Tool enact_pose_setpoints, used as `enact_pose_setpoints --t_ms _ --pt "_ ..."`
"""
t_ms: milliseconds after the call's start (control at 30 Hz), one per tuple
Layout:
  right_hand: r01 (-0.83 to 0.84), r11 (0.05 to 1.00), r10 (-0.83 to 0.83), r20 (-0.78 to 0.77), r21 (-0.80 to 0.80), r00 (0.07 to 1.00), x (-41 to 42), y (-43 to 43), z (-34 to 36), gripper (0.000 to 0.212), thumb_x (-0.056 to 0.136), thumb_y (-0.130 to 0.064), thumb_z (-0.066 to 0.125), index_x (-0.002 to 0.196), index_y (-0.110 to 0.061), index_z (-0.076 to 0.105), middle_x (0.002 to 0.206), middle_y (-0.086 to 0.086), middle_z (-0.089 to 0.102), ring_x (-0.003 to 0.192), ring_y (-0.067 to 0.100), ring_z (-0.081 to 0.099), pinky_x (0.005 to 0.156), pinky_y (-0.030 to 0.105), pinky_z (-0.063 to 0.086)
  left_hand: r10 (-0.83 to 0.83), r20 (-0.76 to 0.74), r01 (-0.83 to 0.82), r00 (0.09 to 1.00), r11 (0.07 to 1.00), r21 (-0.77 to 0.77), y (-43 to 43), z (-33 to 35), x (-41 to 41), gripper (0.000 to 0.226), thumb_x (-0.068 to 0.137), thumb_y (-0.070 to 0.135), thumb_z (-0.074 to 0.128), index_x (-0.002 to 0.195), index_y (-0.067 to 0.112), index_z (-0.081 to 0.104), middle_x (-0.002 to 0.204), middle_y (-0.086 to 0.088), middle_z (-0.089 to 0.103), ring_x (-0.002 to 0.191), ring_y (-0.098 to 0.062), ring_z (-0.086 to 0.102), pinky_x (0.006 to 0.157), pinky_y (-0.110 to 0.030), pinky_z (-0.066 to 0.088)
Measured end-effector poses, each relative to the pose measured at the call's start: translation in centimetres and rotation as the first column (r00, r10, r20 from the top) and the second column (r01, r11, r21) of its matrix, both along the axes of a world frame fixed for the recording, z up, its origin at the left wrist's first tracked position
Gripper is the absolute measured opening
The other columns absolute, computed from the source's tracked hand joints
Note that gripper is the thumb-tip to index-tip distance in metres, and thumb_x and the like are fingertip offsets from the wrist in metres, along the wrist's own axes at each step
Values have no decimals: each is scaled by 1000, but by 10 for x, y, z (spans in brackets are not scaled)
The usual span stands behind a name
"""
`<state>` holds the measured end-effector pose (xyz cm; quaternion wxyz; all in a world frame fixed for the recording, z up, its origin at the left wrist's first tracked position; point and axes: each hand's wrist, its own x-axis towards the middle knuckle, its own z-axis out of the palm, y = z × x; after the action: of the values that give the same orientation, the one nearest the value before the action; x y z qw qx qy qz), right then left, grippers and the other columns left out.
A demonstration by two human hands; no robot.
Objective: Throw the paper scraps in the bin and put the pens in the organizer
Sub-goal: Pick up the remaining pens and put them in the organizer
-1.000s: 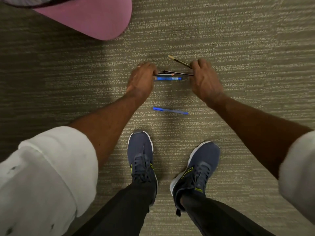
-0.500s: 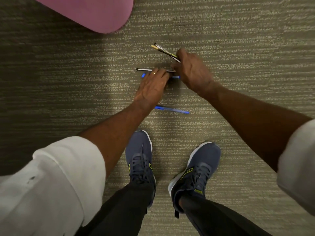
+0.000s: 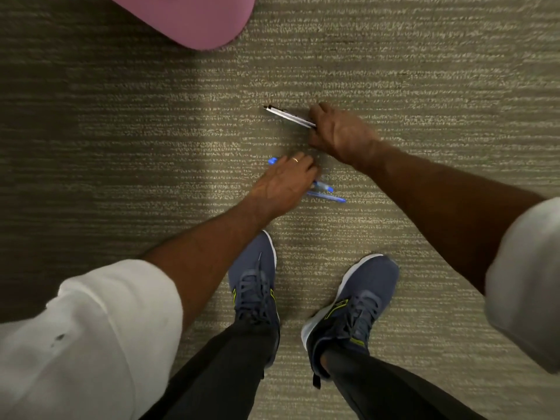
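Note:
I look down at a carpet floor. My right hand point(image 3: 339, 133) is closed around a small bundle of pens point(image 3: 288, 115) whose ends stick out to the upper left. My left hand point(image 3: 285, 183) is lower and nearer my feet, fingers curled over a blue pen point(image 3: 322, 186); its other end shows on the far side of the hand. A second blue pen point(image 3: 328, 197) lies on the carpet just right of the left hand, touching or nearly touching the held one. Both blue pens are motion-blurred. No paper scraps, bin or organizer are in view.
A pink rounded object point(image 3: 188, 19) fills the top edge, left of centre. My two blue-grey shoes point(image 3: 254, 283) point(image 3: 354, 301) stand just below the hands. Grey-green striped carpet point(image 3: 424, 86) spreads all around.
My left hand has come down toward my feet with a blue pen, reaching the blue pen that lay nearer. The black pen is gone from the floor. My right hand still grips its bundle.

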<state>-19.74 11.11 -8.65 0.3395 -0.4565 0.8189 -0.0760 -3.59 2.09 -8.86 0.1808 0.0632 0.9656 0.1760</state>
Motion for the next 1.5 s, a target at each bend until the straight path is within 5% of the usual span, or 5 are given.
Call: enact_pose_setpoints --t_ms 233,700,833,1000,1500 --pt "255 967 -255 -9 14 967 15 17 13 52 103 -55 35 106 -10 60 79 10 58 66 27 53 61 31 36 -152 40 152 988 988 17 5 -3 13 31 96 22 55 127 16 58 125 -8 60 111 -30 58 85 -42 49" --pt "452 890 -454 233 64 860 31 25 41 48 104 -46 40 122 -6 59 96 11 62 84 27 59 69 29 39 147 412 -136 899 989 -55 19 24 33 43 101 4 34 144 0 35 140 -23 46 121 -39 53 98 -47 48" --pt "470 867 -498 233 166 835 39 19 66 53 98 -62 42 91 -11 56 79 10 57 71 26 55 67 29 38 519 671 -818 530 521 244 -3 51 33 20 101 5 42 116 -3 53 97 -19 58 76 -32 58 60 -35 41" --pt "567 782 -620 414 258 667 63 -1 121 54 103 -51 38 92 -3 60 81 22 60 72 30 58 71 41 50 422 902 -961 94 -199 193 -31 109 19 26 97 3 29 87 15 50 73 -3 49 49 -17 47 39 -18 37" --pt "471 882 -400 575 28 714 81 -108 383 25 96 -34 65 107 -12 66 89 4 71 73 9 65 63 17 49 482 876 -487 34 -757 436 -103 365 10 23 107 14 38 97 14 59 71 5 57 58 -7 51 48 -17 44"
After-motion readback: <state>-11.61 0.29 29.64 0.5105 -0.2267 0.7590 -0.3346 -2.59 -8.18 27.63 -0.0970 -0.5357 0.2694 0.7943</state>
